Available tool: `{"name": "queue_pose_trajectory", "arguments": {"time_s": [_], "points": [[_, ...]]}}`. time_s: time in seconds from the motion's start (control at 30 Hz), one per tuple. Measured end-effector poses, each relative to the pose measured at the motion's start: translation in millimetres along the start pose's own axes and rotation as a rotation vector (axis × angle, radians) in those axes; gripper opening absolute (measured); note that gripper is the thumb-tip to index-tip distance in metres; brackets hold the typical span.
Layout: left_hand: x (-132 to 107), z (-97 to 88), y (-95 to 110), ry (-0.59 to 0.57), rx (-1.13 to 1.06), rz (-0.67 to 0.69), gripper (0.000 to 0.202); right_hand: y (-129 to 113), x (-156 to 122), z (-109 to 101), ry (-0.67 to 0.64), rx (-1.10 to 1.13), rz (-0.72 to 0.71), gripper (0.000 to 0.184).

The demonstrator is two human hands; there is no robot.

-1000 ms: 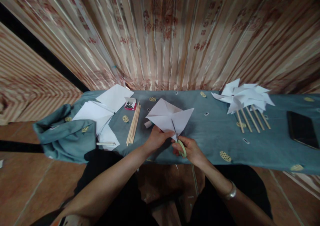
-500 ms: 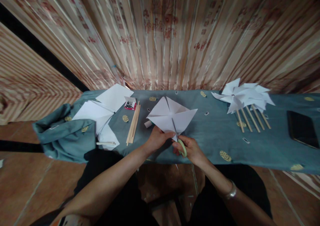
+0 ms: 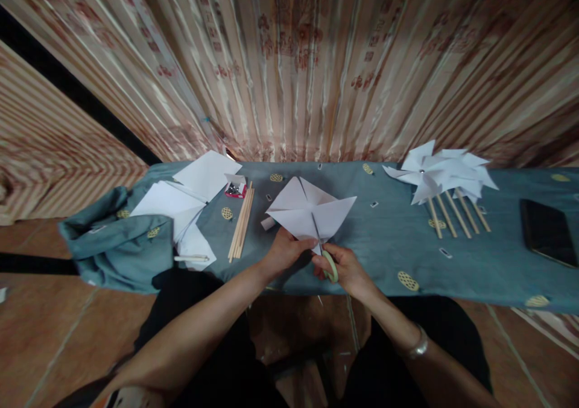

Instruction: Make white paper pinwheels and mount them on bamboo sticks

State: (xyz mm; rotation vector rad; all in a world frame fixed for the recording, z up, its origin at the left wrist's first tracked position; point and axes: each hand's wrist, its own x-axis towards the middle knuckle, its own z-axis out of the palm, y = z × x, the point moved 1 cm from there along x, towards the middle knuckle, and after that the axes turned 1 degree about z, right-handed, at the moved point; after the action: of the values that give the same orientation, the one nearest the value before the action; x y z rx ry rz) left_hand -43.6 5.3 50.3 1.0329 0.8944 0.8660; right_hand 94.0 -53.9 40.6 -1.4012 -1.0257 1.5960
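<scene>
At the left end of the bench (image 3: 384, 251), smooth teal cloth with yellow prints bunches over part of a loose pile of flat white sheets (image 3: 169, 203); these look unslit, though overlap hides some, so this share of the work seems left. A slim pale pen (image 3: 192, 258) lies on the pile near the front edge. Towards the back edge stands a small red-and-white card box (image 3: 236, 188) of shiny metal bits, and just beside it a bunch of straight, bare wooden sticks (image 3: 242, 224), none fitted with paper.

Near the middle of the front edge, the left hand (image 3: 284, 252) pinches the near corner of a white paper piece (image 3: 312, 204), thin, crisp and raised at the sides. Its far, left and right corners appear slit towards the joined middle; the near corner seems the cut in hand. The right hand (image 3: 341, 267) grips the green-handled scissors (image 3: 332, 269), blades at that corner; how far they are parted, I cannot tell.

Towards the right, near the back edge, overlapping pinwheels (image 3: 446, 170) with curved blades look finished, on at least 4 sticks. A flat dark phone-like slab (image 3: 548, 232) lies near the right end
</scene>
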Motion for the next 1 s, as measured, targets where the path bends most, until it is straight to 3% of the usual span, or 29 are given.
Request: {"name": "queue_pose_trajectory", "arguments": {"time_s": [0.2,0.73,1.0], "points": [[-0.6,0.0,-1.2,-0.045,0.004,-0.004,0.022,0.5,0.7,0.7,0.008,-0.001,0.013,0.044],[-0.6,0.8,0.1,0.001,0.037,0.006,0.021,4.6,0.4,0.3,0.018,0.001,-0.008,0.042],[-0.5,2.2,0.3,0.008,0.038,0.016,0.020,-0.4,-4.1,-3.0,-0.058,-0.010,0.000,0.039]]}}
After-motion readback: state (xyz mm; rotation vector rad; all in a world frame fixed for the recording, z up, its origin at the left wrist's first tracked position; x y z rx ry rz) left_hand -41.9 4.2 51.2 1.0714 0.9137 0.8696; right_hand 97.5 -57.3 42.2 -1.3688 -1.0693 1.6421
